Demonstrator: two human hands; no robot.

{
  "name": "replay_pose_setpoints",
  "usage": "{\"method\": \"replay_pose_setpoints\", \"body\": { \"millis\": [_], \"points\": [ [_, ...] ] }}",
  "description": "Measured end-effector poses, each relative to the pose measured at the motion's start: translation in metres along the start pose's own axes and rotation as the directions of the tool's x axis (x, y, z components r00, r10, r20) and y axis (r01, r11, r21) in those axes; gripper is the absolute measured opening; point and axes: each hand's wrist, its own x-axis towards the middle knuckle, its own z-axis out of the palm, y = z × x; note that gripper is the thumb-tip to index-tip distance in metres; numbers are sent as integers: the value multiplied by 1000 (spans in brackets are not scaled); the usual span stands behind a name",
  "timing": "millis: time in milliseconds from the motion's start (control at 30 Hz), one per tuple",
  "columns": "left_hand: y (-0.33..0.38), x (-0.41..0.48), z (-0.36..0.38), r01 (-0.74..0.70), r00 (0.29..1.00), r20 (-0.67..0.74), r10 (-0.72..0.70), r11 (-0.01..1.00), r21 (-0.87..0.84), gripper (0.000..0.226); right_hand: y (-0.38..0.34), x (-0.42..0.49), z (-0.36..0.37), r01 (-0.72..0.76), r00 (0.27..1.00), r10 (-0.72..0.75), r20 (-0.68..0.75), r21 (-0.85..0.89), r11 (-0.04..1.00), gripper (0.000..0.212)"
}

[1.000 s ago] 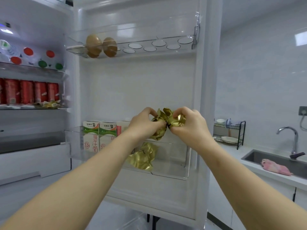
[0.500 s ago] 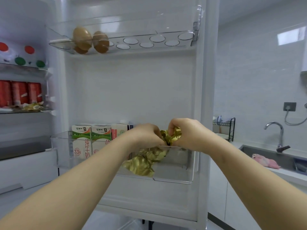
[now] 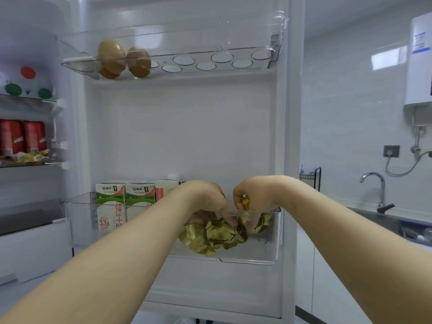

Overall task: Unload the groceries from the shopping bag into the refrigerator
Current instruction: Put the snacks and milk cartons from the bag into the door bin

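The clear lower door bin (image 3: 268, 256) of the open refrigerator holds two green-and-white milk cartons (image 3: 111, 197) at its left end, a third carton (image 3: 164, 190) just beside them, and a crumpled gold foil packet (image 3: 210, 239) toward its right end. The upper door tray (image 3: 210, 64) carries two brown eggs (image 3: 112, 54). One milk carton reads "3.3g"; the third carton shows "RELAX". The foil is shiny, creased and bunched. Both hands reach into the bin: the left hand (image 3: 205, 199) and the right hand (image 3: 256, 196) pinch the foil with curled fingers.
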Motion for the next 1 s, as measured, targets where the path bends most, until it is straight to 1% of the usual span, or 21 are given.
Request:
{"method": "replay_pose_setpoints", "body": {
  "millis": [100, 167, 233, 433, 533, 633, 733, 800, 900, 1000],
  "points": [
    [0, 1, 0, -2, 1000, 24, 1, 1000, 23, 46, 0, 3, 1, -17, 999, 16, 48, 19, 1000, 25],
    [1, 1, 0, -8, 999, 31, 7, 999, 38, 43, 0, 5, 1, -43, 994, 38, 104, 48, 998, 28],
    [2, 1, -1, -12, 999, 39, 10, 998, 58, 43, 1, 6, 0, -61, 989, 51, 140, 69, 996, 27],
    [3, -2, 0, -3, 998, 64, -4, 994, 107, 42, 3, 8, 1, -59, 987, 44, 157, 97, 994, 25],
    [2, -8, 1, 3, 999, 49, -8, 995, 96, 39, 3, 5, 2, -50, 989, 30, 145, 137, 989, 23],
    [1, -13, -1, -21, 999, 28, 19, 996, 91, 33, 3, 2, 7, -37, 998, 26, 54, 216, 976, 20],
    [-4, -10, -2, -80, 997, -15, 81, 995, 63, 28, 4, 4, 15, -50, 996, 69, -61, 268, 962, 19],
    [-6, -7, -1, -120, 991, -52, 124, 991, 66, 25, 5, 6, 19, -59, 985, 101, -141, 272, 960, 16],
    [-8, -8, -1, -175, 974, -129, 186, 980, 96, 19, 7, 5, 24, -28, 939, 133, -317, 315, 949, 11],
    [-9, -12, -3, -218, 927, -269, 262, 959, 182, 15, 6, -2, 27, 28, 871, 171, -460, 394, 919, 14]
  ]
}}
